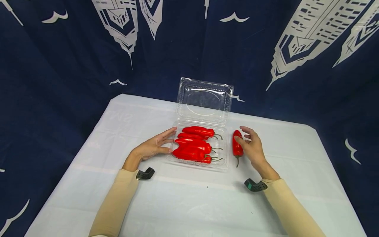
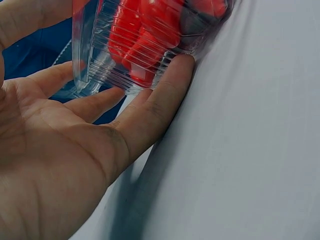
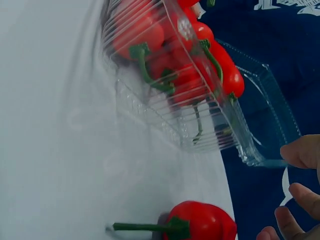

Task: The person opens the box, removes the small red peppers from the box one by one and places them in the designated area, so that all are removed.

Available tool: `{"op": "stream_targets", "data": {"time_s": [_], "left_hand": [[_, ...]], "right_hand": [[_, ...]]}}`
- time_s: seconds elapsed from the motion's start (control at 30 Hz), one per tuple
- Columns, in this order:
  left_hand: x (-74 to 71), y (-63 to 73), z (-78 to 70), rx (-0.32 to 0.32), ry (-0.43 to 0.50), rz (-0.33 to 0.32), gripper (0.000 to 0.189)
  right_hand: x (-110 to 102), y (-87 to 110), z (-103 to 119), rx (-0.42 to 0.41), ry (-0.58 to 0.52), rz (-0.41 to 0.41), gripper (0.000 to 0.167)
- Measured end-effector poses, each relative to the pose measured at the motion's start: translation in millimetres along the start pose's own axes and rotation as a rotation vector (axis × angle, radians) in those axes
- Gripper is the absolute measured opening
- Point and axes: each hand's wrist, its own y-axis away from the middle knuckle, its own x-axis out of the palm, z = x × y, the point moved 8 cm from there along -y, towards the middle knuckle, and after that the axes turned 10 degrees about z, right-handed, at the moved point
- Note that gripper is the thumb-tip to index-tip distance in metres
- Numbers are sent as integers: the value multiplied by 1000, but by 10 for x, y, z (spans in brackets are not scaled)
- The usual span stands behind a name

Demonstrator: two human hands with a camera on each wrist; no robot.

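A clear plastic clamshell box [image 1: 224, 154] lies on the table with its lid [image 1: 204, 102] standing up at the back. Several red peppers [image 1: 189, 153] with green stems fill its base, stems pointing right. At the box's left side is my left hand [image 1: 151, 146], fingers spread; in the left wrist view a fingertip [image 2: 181, 67] touches the ribbed wall. To the right of the box a single red pepper [image 1: 237, 146] lies on the table, stem toward me. My right hand [image 1: 252, 149] hovers over it, fingers parted; the right wrist view shows the fingertips [image 3: 297, 150] apart from that pepper.
A white cloth covers the table [image 1: 183, 204]. Behind and around it hangs a dark blue curtain [image 1: 201, 52] with white building and bird prints. Each wrist carries a black device [image 1: 145, 173] below the hand.
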Motion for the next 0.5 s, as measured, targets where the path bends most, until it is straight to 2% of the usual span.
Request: {"op": "stream_targets", "data": {"time_s": [0.5], "left_hand": [[-7,-1,-5,8,-2,5,93]], "right_hand": [[236,-133,439,-185,71,88,46]]}}
